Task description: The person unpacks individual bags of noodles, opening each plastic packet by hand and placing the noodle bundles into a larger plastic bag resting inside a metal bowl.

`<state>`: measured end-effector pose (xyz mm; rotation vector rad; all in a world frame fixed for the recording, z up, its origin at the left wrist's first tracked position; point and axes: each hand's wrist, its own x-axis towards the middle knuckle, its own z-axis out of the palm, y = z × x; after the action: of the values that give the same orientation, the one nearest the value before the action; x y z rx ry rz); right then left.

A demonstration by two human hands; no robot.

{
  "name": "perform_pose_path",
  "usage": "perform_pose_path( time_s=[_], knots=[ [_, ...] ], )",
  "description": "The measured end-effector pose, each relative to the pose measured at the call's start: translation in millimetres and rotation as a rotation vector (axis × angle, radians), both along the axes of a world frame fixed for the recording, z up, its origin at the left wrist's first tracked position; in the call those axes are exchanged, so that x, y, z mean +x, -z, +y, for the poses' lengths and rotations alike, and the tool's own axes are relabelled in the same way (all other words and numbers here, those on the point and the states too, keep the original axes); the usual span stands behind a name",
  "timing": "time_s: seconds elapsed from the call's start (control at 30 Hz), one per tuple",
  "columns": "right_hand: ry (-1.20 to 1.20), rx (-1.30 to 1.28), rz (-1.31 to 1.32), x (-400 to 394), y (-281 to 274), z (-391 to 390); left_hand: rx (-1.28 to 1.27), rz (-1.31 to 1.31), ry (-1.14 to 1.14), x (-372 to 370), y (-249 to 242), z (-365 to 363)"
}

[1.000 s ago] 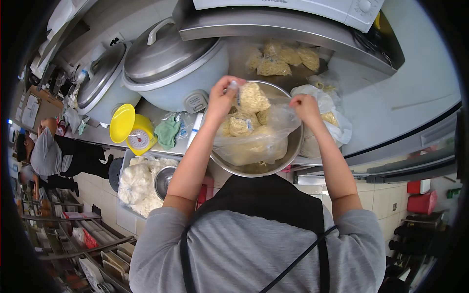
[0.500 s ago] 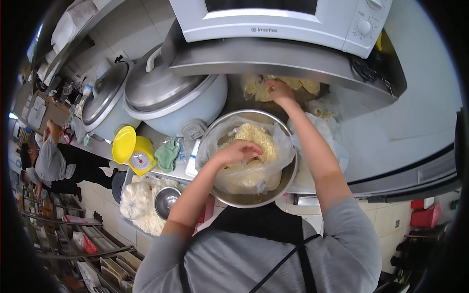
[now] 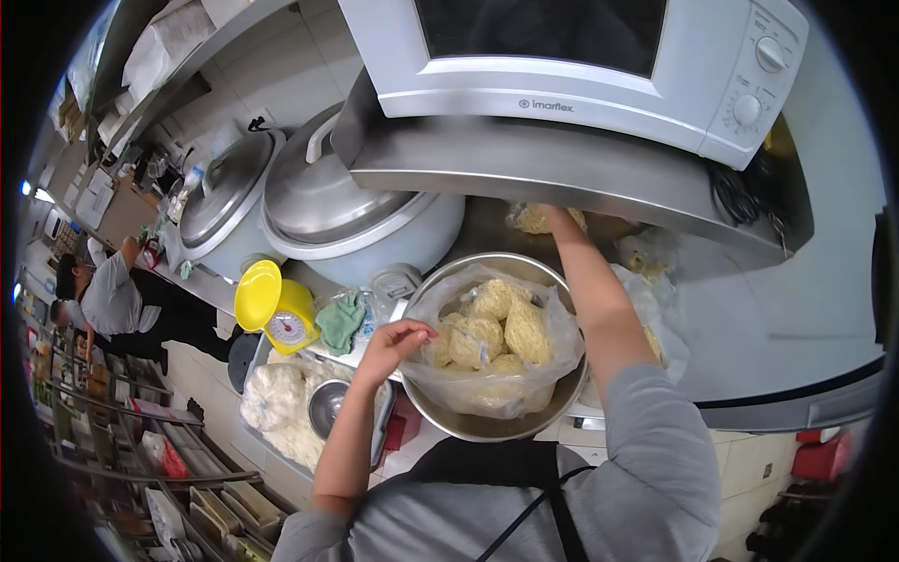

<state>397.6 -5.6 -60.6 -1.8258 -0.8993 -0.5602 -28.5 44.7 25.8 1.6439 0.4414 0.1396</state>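
My left hand is raised at the left rim of a steel bowl, its fingers loosely bent and nothing visible in them. A clear plastic bag lines the bowl, close by these fingertips. Several round bundles of pale yellow noodles lie inside the bag. My right hand reaches under the steel shelf, whose edge hides most of its fingers. Around it are more wrapped noodle bundles, partly covered by the shelf and hand.
A white microwave stands on the shelf. Two large lidded cookers are at the left, near a yellow scale and a green cloth. A tray of white rice holds a small metal bowl. Another person stands far left.
My left hand has come out of the bag to the bowl's left rim, uncovering the noodle bundles. My right hand has gone further under the shelf. The view has shifted.
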Motion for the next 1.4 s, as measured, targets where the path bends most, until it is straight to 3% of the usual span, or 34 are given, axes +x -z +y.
perform_pose_path(
  time_s=[0.1,0.2,0.27,0.37,0.43,0.47,0.5,0.57,0.63,0.7,0.73,0.8,0.87,0.93,1.03,1.17,1.27,1.33,1.4],
  knots=[
    [-0.493,0.411,0.357,-9,-33,-22,0.019,-0.046,0.02,17,-5,13],
    [-0.926,0.603,0.67,-46,-63,-44,0.105,-0.178,0.032,44,-28,17],
    [-1.016,0.595,0.846,-79,-81,-55,0.135,-0.233,0.043,63,-41,18],
    [-0.751,0.462,1.237,-133,-123,-74,0.359,-0.532,-0.086,91,-56,7],
    [-0.874,0.214,1.166,-174,-154,-93,0.455,-0.505,-0.029,95,-78,-4],
    [-0.905,0.01,0.991,-189,-164,-100,0.56,-0.485,0.029,91,-87,-8],
    [-0.895,0.015,0.997,-200,-170,-105,0.555,-0.482,0.04,86,-94,-12],
    [-0.822,-0.476,0.439,-217,-183,-117,0.455,-0.229,0.303,78,-101,-18],
    [-0.762,-0.54,0.434,-235,-208,-135,0.494,-0.304,0.403,68,-94,-16],
    [-0.62,-0.767,0.057,-241,-226,-150,0.712,-0.061,0.716,52,-107,-17],
    [-0.522,-0.89,0.007,-247,-239,-157,0.711,-0.067,0.721,50,-103,-12],
    [-0.512,-0.913,-0.042,-245,-235,-164,1.075,-0.492,0.654,43,-98,-6],
    [-0.506,-0.934,-0.09,-240,-233,-173,1.061,-0.412,0.629,40,-114,-1],
    [-0.543,-0.732,-0.301,-235,-234,-181,0.951,-0.352,0.569,39,-131,0],
    [-0.475,-0.808,-0.237,-240,-231,-180,0.945,-0.41,0.427,51,-123,4],
    [-0.436,-0.773,-0.221,-243,-232,-175,0.739,-0.385,0.453,42,-139,9],
    [-0.445,-0.685,-0.332,-241,-229,-175,0.892,-0.34,0.52,56,-112,12],
    [-0.421,-0.782,-0.375,-234,-226,-173,0.87,-0.34,0.455,47,-119,16],
    [-0.427,-0.762,-0.272,-234,-241,-177,0.845,-0.345,0.392,46,-126,17]
  ],
)
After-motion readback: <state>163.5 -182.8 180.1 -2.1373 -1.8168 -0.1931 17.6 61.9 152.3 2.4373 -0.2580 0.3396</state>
